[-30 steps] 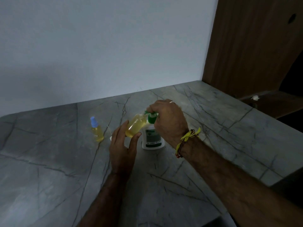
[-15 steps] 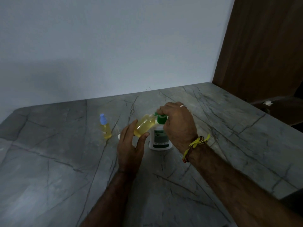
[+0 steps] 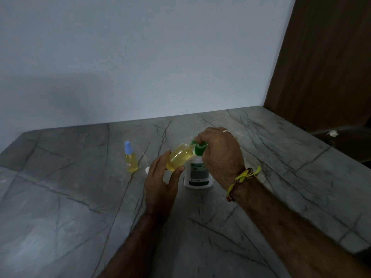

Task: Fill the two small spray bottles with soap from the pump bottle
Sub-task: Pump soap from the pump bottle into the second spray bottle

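My left hand (image 3: 160,183) holds an uncapped small spray bottle (image 3: 179,157) of yellow soap, tilted with its mouth at the green nozzle of the white pump bottle (image 3: 197,174). My right hand (image 3: 220,155) rests on top of the green pump head (image 3: 199,148), fingers curled over it. The second small spray bottle (image 3: 130,159), with a blue cap and yellow liquid inside, stands upright to the left on the grey stone counter (image 3: 80,197). A small white spray cap with its thin tube (image 3: 147,164) lies behind my left hand, partly hidden.
A pale wall runs along the back of the counter. A brown wooden panel (image 3: 321,67) rises at the right, with a dark shelf and a small white object (image 3: 332,133) beside it. The counter's right edge drops off near my right forearm.
The view has shifted, so everything sits further right in the frame. My hands keep the same hold on the small bottle and the pump head.
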